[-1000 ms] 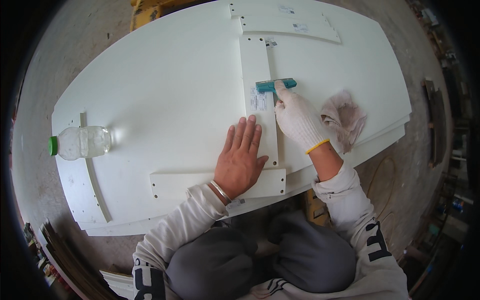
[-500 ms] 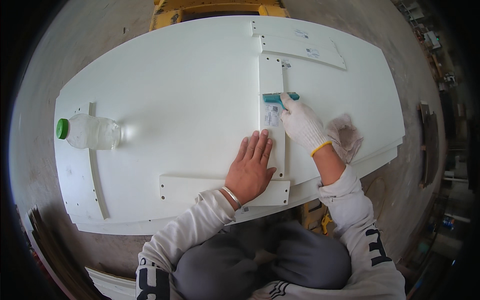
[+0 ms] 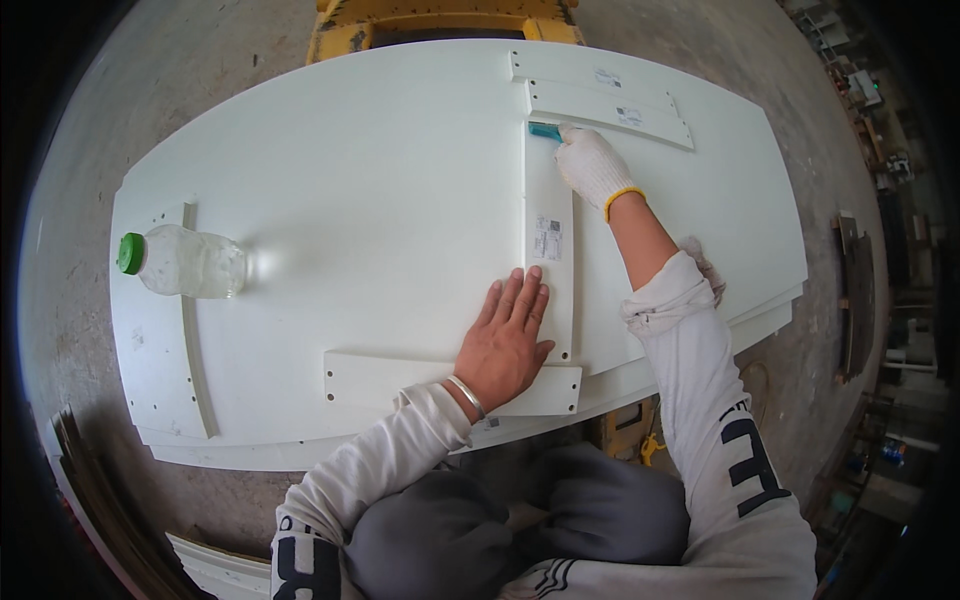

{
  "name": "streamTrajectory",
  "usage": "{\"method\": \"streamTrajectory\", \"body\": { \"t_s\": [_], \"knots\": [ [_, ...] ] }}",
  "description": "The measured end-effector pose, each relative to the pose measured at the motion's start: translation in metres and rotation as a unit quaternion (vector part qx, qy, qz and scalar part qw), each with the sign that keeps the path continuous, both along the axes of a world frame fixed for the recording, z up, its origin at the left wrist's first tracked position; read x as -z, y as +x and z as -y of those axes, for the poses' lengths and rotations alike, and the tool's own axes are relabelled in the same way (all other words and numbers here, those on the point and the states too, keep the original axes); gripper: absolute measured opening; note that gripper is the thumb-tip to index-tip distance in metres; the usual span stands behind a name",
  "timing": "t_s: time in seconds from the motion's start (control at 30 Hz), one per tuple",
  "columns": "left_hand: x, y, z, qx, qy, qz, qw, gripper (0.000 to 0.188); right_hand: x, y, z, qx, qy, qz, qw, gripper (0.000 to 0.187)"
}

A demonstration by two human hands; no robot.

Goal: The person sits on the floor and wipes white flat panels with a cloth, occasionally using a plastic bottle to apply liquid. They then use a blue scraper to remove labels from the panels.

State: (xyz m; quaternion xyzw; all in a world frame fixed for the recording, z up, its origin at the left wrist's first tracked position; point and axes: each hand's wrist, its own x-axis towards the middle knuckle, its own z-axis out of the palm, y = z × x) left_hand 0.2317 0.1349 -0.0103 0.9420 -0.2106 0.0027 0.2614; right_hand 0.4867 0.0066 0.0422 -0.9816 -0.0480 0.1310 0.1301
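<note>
My bare left hand (image 3: 503,340) lies flat with fingers stretched, pressing the near part of a narrow white board (image 3: 548,200) that runs away from me. A printed label (image 3: 548,238) is stuck on this board beyond my fingertips. My right hand (image 3: 595,168), in a white knitted glove, is closed around a teal scraper (image 3: 545,131). The scraper's blade edge rests at the board's far end; the glove hides its handle. Under my left wrist lies another white strip (image 3: 400,380), set crosswise with holes at its ends.
A clear bottle (image 3: 195,262) with a green cap stands on the big white panel (image 3: 300,150), by another strip (image 3: 190,370). Two labelled strips (image 3: 610,110) lie at the far right. A rag (image 3: 703,262) sits partly behind my right forearm. Yellow metal framework (image 3: 345,38) shows beyond the panel.
My right hand has pushed the scraper away from me along the board, from just past the label to the far end. My left hand has stayed nearly in place.
</note>
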Motion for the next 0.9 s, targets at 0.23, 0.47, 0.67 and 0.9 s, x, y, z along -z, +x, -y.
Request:
{"method": "streamTrajectory", "body": {
  "t_s": [0.23,0.47,0.67,0.9],
  "knots": [
    [-0.002,0.001,0.004,-0.005,0.007,0.0,1.0,0.072,0.003,0.018,0.021,-0.002,0.044,0.013,0.999,0.055],
    [-0.025,0.012,0.025,-0.1,0.067,-0.025,0.992,0.08,-0.007,-0.066,0.033,0.011,0.06,-0.016,0.998,0.056],
    [-0.023,0.039,0.009,-0.183,0.089,-0.049,0.978,0.081,-0.009,-0.073,0.03,0.014,0.085,-0.031,0.996,0.058],
    [-0.039,0.03,-0.122,-0.134,0.191,-0.036,0.972,0.078,-0.007,-0.124,0.056,-0.034,0.101,-0.031,0.994,0.059]
  ]
}}
